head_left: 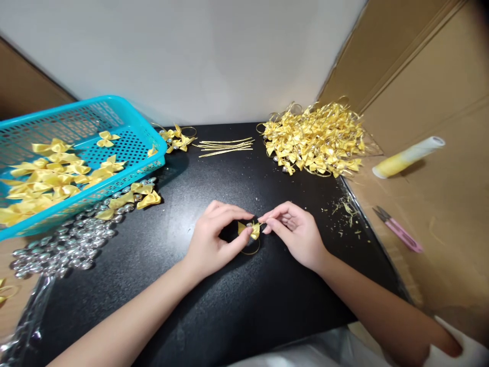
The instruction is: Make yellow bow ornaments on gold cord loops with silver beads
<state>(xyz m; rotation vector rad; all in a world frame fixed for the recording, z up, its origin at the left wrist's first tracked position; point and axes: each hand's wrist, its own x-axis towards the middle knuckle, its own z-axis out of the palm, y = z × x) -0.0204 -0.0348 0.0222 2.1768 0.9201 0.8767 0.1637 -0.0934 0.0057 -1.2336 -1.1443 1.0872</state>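
Observation:
In front of me, my left hand (214, 237) pinches a small yellow ribbon bow (254, 232) between thumb and fingertips. A thin gold cord loop (252, 252) hangs below the bow, and a silvery bead seems to sit at its middle, partly hidden by the fingers. My right hand (296, 229) is closed beside the bow, with thumb and forefinger pinched together at a thin gold cord end that reaches toward it. Both hands are just above the black tabletop (214, 306).
A turquoise basket (126, 114) holds yellow bows. Silver beads (72, 244) lie before it. Gold cord strips (225, 147) lie at the back, beside a heap of finished-looking bows (313, 137). Pink thread snips (401, 232) and a cardboard-like tube (408, 157) lie right.

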